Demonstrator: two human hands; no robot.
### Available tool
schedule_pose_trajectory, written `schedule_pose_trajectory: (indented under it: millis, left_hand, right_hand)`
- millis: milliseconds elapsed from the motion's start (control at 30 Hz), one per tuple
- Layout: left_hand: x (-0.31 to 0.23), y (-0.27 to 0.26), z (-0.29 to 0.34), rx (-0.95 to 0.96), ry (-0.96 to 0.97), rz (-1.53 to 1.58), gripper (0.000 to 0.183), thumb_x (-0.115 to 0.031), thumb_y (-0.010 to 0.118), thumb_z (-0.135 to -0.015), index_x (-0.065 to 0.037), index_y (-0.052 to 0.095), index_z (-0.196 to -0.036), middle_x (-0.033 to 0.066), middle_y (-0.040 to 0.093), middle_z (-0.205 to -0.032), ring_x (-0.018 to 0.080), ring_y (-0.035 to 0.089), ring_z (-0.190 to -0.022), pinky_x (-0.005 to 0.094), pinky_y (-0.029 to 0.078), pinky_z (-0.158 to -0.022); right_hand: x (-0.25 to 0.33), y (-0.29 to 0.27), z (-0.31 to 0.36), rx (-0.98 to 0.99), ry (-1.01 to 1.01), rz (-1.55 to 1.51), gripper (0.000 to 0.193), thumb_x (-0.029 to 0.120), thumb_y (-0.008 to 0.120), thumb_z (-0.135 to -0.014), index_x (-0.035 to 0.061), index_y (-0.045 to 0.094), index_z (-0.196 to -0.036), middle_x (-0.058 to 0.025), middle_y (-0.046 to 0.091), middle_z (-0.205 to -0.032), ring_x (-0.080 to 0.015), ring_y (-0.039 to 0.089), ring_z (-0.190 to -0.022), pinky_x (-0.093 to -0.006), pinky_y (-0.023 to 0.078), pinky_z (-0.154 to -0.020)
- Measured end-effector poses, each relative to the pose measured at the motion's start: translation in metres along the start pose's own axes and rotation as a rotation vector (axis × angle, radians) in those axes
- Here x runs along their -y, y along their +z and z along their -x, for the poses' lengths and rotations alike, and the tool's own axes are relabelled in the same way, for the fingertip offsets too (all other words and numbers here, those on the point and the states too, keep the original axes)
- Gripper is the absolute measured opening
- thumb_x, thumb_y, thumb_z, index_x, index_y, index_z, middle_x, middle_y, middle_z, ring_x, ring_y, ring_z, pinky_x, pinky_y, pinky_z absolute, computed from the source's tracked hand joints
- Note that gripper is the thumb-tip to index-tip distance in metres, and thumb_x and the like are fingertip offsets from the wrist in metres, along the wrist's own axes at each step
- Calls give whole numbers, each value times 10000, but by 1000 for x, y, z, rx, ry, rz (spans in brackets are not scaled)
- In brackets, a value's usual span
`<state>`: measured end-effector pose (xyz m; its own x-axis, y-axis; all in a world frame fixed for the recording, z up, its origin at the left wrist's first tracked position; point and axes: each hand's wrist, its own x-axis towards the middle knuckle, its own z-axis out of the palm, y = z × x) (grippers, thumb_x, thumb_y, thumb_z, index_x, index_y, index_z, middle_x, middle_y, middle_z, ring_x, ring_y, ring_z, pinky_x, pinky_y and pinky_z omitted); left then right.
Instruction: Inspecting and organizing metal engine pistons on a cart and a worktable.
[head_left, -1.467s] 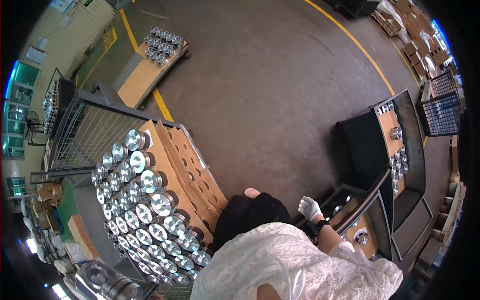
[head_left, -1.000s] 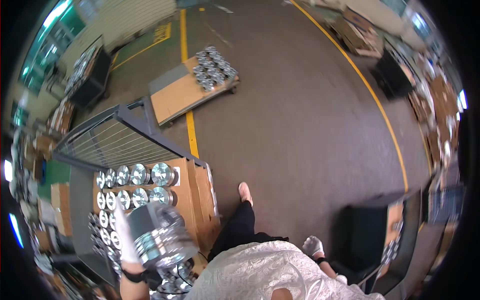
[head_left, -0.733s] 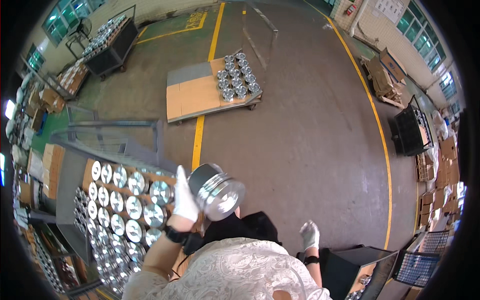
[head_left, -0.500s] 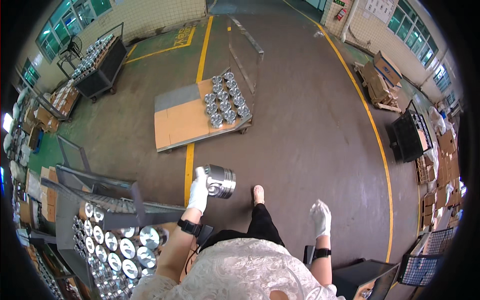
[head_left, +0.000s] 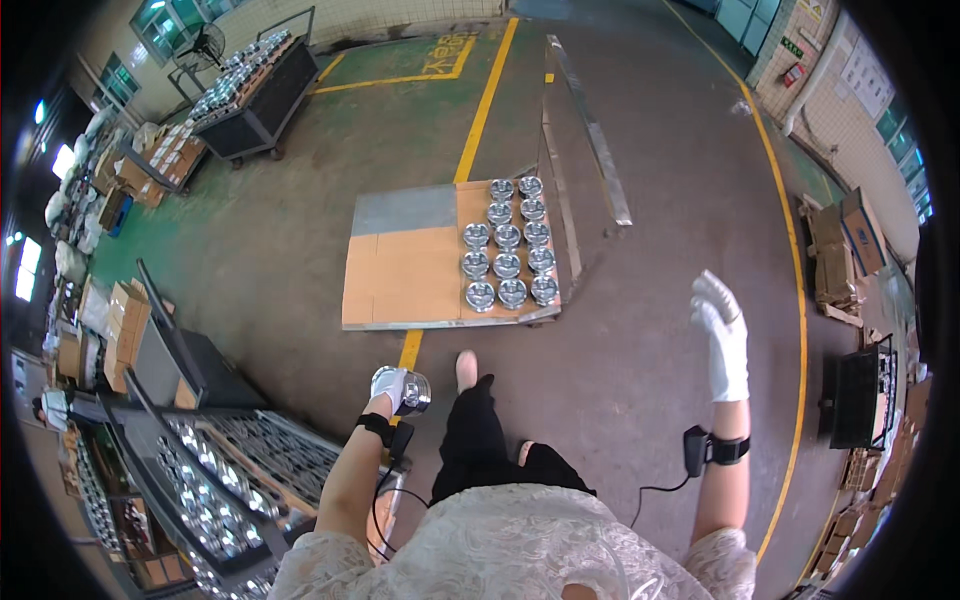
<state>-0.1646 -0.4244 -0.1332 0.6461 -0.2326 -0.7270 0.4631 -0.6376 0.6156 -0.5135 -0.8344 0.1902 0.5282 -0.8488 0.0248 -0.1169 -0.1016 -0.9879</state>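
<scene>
Our left grip (head_left: 393,388) is closed around a piston (head_left: 416,393), held above the floor (head_left: 620,400) near the trolley (head_left: 410,280). We judge it heavy, rigid and slick, its finish easily scratched, so best clasped around the side wall. It looks short, round and shiny silver, with darker bands. Our right grip (head_left: 722,345) is empty, loosely open.

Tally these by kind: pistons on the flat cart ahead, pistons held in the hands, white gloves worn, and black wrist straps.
Cart pistons, on the flat cart: 13
Held piston, in the left hand: 1
White gloves: 2
Black wrist straps: 2
Total: 18
</scene>
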Motion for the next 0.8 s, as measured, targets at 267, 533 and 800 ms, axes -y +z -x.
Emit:
schedule_pose_trajectory:
  millis: [267,533,800]
  left_hand:
    - [-23,-32,-325,251,181,-257,269,-206,476,-911,-25,616,-1052,113,649,-960,237,624,-863,399,501,-741]
    - [-221,168,-520,171,251,-705,456,-245,525,-903,-75,461,-1321,168,550,-1248,328,509,-1159,366,417,-961]
    - [-288,248,-693,139,667,-980,221,-155,566,-864,-82,629,-1062,167,644,-991,336,610,-939,438,484,-823]
  right_hand:
    - [-11,129,-223,13,82,545,465,147,547,-901,64,461,-1351,-128,601,-1215,-187,594,-1072,-319,444,-933]
    - [-70,152,-245,-453,409,1043,383,139,460,-955,-37,432,-1294,-68,576,-920,-105,468,-731,-242,430,-687]
    - [-52,174,-243,-333,397,1497,361,225,489,-981,-68,493,-1192,-177,618,-1020,-281,611,-872,-369,504,-781]
